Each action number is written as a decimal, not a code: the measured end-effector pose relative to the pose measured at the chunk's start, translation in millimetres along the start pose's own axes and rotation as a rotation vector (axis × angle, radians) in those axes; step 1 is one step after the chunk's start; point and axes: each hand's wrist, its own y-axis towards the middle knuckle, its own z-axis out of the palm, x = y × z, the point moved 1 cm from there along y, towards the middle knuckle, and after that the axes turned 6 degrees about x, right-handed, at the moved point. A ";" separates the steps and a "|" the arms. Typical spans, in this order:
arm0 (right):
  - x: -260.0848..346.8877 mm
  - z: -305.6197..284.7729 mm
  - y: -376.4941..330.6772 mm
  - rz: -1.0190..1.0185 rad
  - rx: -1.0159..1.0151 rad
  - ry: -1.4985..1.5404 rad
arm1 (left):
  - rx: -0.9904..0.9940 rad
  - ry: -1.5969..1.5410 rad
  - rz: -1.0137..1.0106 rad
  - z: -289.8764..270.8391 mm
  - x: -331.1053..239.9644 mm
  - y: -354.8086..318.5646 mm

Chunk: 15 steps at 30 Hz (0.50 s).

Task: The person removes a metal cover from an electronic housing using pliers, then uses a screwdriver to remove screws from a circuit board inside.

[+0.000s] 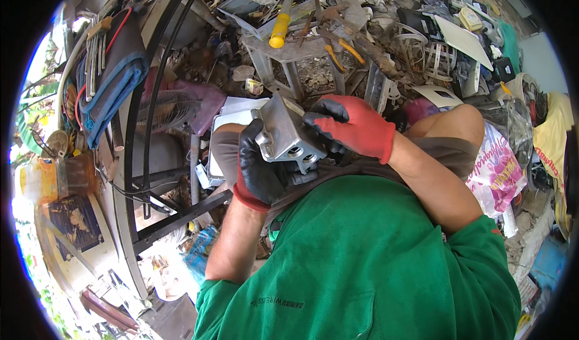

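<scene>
Sprawling around the seated person is a heap of scrap metal and broken plastic parts (422,44), the biggest thing in view, with a dark curved metal frame (136,159) arcing down the person's left side and a folded blue cloth (111,96) draped over it. Ahead of the knees stands a small grey metal stool (295,59), its top carrying a yellow-handled screwdriver (279,29).

Held up over the lap, between both hands, is the grey cast-metal block with two round ports in its lower face (286,136). It looks like solid aluminium: stiff, fairly heavy for its bulk, hard-edged, and not fragile. Its faces are dull and dusty rather than oily, so slipping seems a small risk, though the corners could bite a bare palm. The flat sides offer the surest hold; the ported face and any thin tabs are better left alone.

The left hand in a black-palmed glove with a red cuff (259,168) cups the block from below and behind, fingers curled tight around its lower edge. The right hand in a red glove with black fingertips (353,126) reaches across the top right corner, its fingertips pressed on the block's upper face. Both are closed on the block, sharing its weight.
</scene>
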 end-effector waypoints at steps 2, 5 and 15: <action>-7.4 -2.7 1.1 -0.141 0.009 -0.104 | -0.042 0.031 0.002 -1.3 4.4 -1.3; -12.5 6.0 -4.9 -0.444 -0.053 0.198 | -0.017 0.016 0.006 -0.5 3.7 -2.1; -7.1 2.9 -5.9 -0.405 -0.069 0.156 | -0.086 0.063 0.046 13.3 0.5 -4.1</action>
